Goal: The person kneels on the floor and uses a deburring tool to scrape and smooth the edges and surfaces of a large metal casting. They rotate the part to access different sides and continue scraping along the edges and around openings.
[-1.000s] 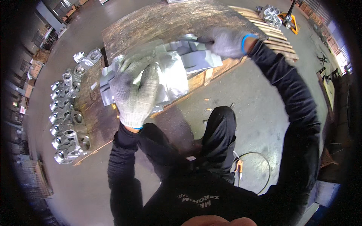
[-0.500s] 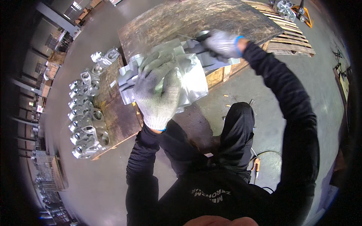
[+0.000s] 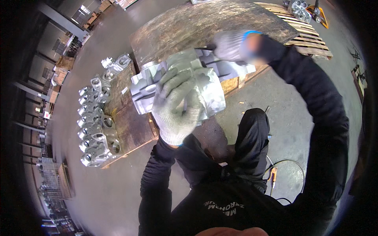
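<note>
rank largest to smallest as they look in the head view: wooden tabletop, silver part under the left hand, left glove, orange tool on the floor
1. Wooden tabletop
2. Silver part, partly covered
3. Left glove
4. Orange tool

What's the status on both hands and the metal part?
Left hand laid on the metal part. Right hand blurred over its right end; contact unclear. Part's bulky middle sits between hands.
</note>
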`<state>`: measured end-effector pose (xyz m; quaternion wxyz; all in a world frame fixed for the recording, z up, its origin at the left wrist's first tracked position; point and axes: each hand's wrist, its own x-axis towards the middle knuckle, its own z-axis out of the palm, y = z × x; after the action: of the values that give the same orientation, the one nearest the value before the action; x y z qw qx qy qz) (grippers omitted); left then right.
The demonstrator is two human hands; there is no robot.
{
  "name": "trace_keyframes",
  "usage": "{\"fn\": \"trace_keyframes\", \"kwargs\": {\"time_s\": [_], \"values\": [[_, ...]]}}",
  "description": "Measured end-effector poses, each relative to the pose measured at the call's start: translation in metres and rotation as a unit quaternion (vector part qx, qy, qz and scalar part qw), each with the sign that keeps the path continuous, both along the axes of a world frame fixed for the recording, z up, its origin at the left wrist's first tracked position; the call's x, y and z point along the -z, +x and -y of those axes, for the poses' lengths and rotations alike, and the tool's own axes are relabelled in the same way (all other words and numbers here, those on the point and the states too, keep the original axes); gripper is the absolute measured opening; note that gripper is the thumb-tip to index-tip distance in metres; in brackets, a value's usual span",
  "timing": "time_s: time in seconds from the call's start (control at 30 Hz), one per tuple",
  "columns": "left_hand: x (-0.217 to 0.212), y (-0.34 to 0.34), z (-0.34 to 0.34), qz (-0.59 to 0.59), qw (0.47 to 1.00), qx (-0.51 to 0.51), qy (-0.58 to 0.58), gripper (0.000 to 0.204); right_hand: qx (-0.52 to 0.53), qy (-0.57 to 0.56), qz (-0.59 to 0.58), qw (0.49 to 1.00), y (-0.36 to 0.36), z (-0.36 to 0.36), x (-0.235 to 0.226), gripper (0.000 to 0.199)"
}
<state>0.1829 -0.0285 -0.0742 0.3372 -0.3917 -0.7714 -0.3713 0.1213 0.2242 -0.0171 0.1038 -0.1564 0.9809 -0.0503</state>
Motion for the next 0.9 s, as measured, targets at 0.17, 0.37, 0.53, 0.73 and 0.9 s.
{"fn": "trace_keyframes", "kwargs": {"time_s": [0.17,0.37,0.53,0.73,0.9], "values": [[0.001,-0.002,-0.008,-0.03,0.999,0.016,0.027,0.017,0.075,-0.109,0.002,0.991,0.0,0.009,0.012,0.034],[-0.024,-0.06,0.001,0.096,0.994,0.031,0.042,0.022,-0.026,-0.049,-0.045,0.997,0.011,-0.004,0.013,0.03],[-0.049,-0.132,-0.011,0.138,0.99,-0.023,0.021,0.023,0.128,-0.499,-0.026,0.857,0.064,-0.017,0.086,0.049],[-0.054,-0.191,-0.016,0.154,0.988,-0.018,0.009,0.025,0.199,-0.86,-0.02,0.469,0.1,0.126,0.163,0.054],[-0.053,-0.21,-0.008,0.009,0.991,-0.047,-0.128,0.029,0.267,-0.83,-0.135,0.47,0.057,0.149,0.127,0.056]]}}
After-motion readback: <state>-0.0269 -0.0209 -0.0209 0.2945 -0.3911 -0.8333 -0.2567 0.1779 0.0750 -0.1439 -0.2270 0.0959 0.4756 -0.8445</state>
